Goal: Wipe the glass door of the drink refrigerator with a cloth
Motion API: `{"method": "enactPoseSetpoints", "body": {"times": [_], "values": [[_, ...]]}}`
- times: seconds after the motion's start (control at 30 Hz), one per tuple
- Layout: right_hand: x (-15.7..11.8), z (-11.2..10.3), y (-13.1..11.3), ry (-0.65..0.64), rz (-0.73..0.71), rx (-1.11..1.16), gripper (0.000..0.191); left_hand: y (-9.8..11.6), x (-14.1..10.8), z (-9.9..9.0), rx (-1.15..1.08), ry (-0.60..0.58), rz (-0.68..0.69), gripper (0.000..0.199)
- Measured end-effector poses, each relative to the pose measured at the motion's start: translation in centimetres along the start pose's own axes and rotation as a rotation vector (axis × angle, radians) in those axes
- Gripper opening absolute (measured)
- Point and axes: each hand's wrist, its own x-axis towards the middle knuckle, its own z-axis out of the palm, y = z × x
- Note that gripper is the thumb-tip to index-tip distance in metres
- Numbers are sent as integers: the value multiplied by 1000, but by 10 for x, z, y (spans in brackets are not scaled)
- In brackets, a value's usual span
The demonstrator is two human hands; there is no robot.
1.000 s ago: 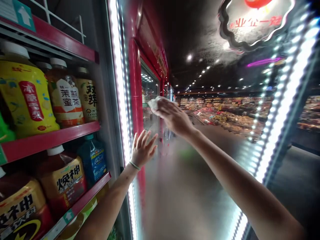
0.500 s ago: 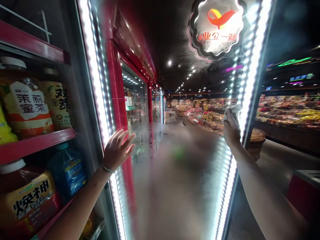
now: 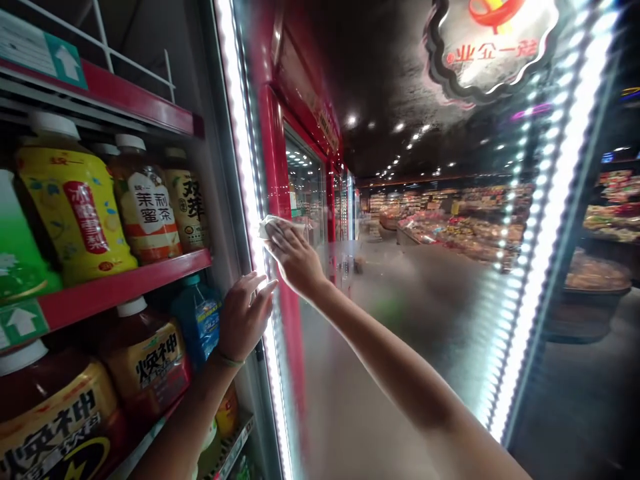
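Note:
A fogged glass door (image 3: 400,347) stands open before me, with bright LED strips along both sides. My right hand (image 3: 297,257) presses a white cloth (image 3: 270,228) on the glass beside the left light strip (image 3: 243,133). Its fingers lie over the cloth, which looks thin and crumpled; whether it is paper or fabric I cannot tell. Just below, my left hand (image 3: 245,317) rests at the door's left edge by the strip, fingers loosely bent and apart, holding nothing that shows. Condensation covers the lower glass, while the upper part is clearer.
At left, cooler shelves (image 3: 130,287) hold several drink bottles, among them a yellow bottle (image 3: 75,207) and a blue bottle (image 3: 203,313). A round logo sign (image 3: 493,50) is on the upper glass. Beyond the door are red coolers (image 3: 275,153) and produce displays (image 3: 450,233).
My right hand has swept the cloth leftward across the glass from the right light strip to the left one. The view has turned left, showing more bottles. My left hand stays at the door edge.

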Motion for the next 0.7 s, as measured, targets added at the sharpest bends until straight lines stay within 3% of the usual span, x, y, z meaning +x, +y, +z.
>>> {"method": "enactPoseSetpoints", "body": {"times": [0.1,0.2,0.33,0.53,0.63,0.7], "values": [[-1,5,-3,13,-43,-3,52,-3,3,-10,15,20,-21,43],[-16,-21,26,69,0,-28,59,1,12,-6,13,31,-19,42],[-60,-84,100,168,178,-148,62,21,30,15,-10,-7,-24,47],[-180,-179,230,394,560,-286,62,66,61,60,-49,-3,-23,54],[-226,-209,267,508,736,-262,64,86,72,78,-70,29,-21,56],[-233,-219,272,532,782,-250,65,95,75,84,-81,40,-16,56]]}}
